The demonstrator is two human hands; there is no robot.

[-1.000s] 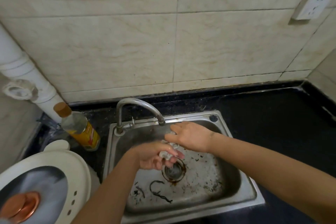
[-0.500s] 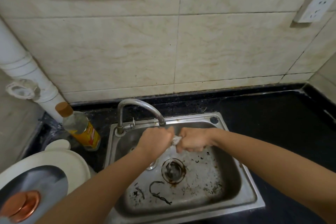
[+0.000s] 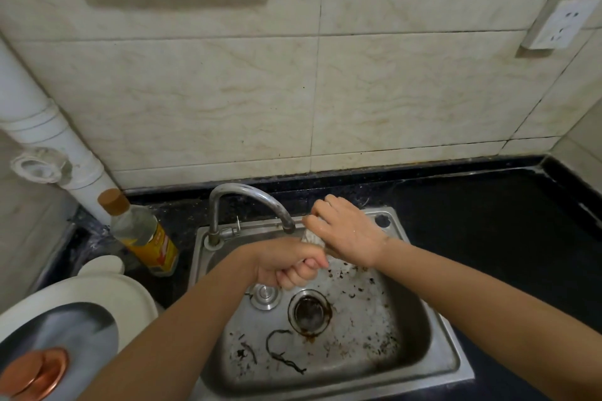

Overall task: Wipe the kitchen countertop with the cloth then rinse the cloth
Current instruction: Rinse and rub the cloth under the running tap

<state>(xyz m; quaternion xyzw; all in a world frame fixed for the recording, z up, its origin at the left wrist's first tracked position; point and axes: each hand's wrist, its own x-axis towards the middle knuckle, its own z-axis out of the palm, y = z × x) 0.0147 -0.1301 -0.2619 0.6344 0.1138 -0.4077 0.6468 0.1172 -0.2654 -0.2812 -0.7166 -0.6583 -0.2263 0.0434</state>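
Wringing the cloth (image 3: 312, 237) beside the faucet spout (image 3: 288, 225), left hand (image 3: 290, 265) and right hand (image 3: 350, 231), both clenched on it, should twist oppositely over the sink (image 3: 457, 365).

Dim, warm indoor light. The tiled wall (image 3: 228, 107) is brightest; the black table (image 3: 505, 238) at 3 o'clock sinks into near-featureless dark. Soft glare sits on the faucet (image 3: 250, 194) and the lid (image 3: 65, 329) at 8 o'clock. Wide-angle distortion bends the pipe (image 3: 42, 127) at 9 o'clock. Detail slightly soft.
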